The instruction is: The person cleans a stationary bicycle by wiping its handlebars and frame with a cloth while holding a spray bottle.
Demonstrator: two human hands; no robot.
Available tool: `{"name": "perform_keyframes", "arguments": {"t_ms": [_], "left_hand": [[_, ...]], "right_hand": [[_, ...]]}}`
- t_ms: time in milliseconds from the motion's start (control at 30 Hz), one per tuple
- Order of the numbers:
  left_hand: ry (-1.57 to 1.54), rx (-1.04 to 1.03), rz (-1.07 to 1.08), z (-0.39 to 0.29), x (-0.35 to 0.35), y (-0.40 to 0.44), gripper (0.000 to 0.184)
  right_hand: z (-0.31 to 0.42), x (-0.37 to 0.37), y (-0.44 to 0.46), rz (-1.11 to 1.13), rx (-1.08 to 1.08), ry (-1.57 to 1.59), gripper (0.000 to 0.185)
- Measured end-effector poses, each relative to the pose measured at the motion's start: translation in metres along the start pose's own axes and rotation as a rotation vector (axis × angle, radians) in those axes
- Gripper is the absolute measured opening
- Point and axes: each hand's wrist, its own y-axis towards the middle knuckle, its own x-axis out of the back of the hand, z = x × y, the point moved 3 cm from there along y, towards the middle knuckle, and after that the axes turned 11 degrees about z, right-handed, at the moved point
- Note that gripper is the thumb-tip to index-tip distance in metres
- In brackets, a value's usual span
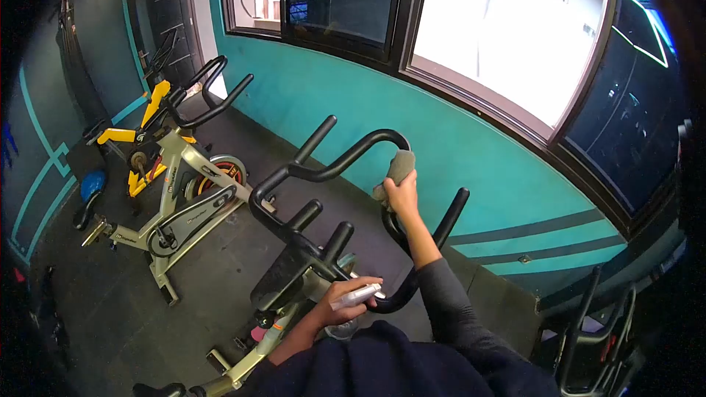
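My right hand [403, 195] is closed on a grey-green cloth [401, 167] and presses it around the far curved bar of the black handlebar [342, 165]. Lower down, near the handlebar's close side, my left hand [342, 301] grips a spray bottle [358, 296] by its white trigger head. The bottle's clear body shows partly below the hand; the rest is hidden by the hand and my dark clothing. The handlebar belongs to an exercise bike whose light-coloured frame [250, 367] runs down under my left forearm.
A second silver exercise bike [173, 198] stands to the left, with a yellow bike [151, 114] behind it. A teal wall [316, 88] with a wide window [507, 29] rises just beyond the handlebar. Another black handlebar [592, 334] is at lower right.
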Motion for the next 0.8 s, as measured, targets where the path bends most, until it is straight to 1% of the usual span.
{"name": "perform_keyframes", "arguments": {"t_ms": [33,100,133,200,233,300,333,367,400,433,500,533,567,600,633,700,733,800], "left_hand": [[-0.004,0.004,0.002,-0.001,0.0,0.0,0.055],[0.011,-0.038,0.002,-0.001,0.0,0.0,0.056],[-0.003,-0.056,-0.012,0.001,-0.002,0.001,0.057],[-0.004,-0.046,-0.006,0.003,-0.002,0.001,0.057],[-0.007,-0.041,-0.007,0.001,-0.002,0.001,0.057],[-0.044,-0.036,-0.006,-0.001,-0.003,0.0,0.057],[-0.033,-0.046,0.004,-0.001,-0.003,-0.001,0.058],[-0.019,-0.058,0.012,0.001,-0.002,-0.001,0.06],[-0.069,-0.028,0.005,0.005,-0.002,-0.001,0.063],[-0.055,-0.036,0.006,0.001,-0.005,-0.003,0.063],[-0.103,0.016,-0.101,-0.004,-0.009,-0.004,0.061],[-0.094,-0.033,-0.094,-0.003,-0.011,-0.004,0.062],[-0.086,-0.038,-0.089,-0.004,-0.013,-0.005,0.062],[-0.059,-0.055,-0.056,-0.01,-0.016,-0.007,0.062],[-0.032,-0.071,-0.021,-0.016,-0.02,-0.009,0.061],[-0.019,-0.04,0.015,-0.031,-0.027,-0.013,0.062],[0.072,-0.102,0.044,-0.04,-0.031,-0.014,0.062],[0.248,-0.233,0.12,-0.057,-0.033,-0.016,0.066]], "right_hand": [[0.003,-0.001,-0.015,0.012,-0.001,-0.022,0.078],[0.009,-0.001,-0.043,0.037,0.051,-0.125,0.079],[0.008,0.0,-0.055,0.034,0.047,-0.122,0.079],[0.009,0.002,-0.074,0.043,0.153,-0.289,0.078],[0.007,0.005,-0.079,0.035,0.145,-0.283,0.078],[0.008,0.009,-0.091,0.07,0.283,-0.422,0.068],[0.006,0.015,-0.099,0.062,0.277,-0.415,0.068],[0.006,0.022,-0.108,0.067,0.387,-0.468,0.061],[0.009,0.031,-0.118,0.07,0.502,-0.524,0.055],[0.011,0.047,-0.126,0.056,0.512,-0.52,0.055],[0.009,0.073,-0.14,0.232,0.282,0.055,0.046],[0.008,0.082,-0.148,0.252,0.171,0.376,0.042],[0.004,0.087,-0.157,0.22,0.073,0.753,0.038],[0.0,0.092,-0.165,0.224,-0.026,1.04,0.035],[0.022,0.106,-0.182,0.226,-0.135,1.272,0.038],[0.004,0.109,-0.195,0.265,-0.165,1.582,0.048],[0.004,0.112,-0.201,0.252,-0.159,1.586,0.048],[0.025,0.12,-0.217,0.524,0.191,1.813,0.053]]}}
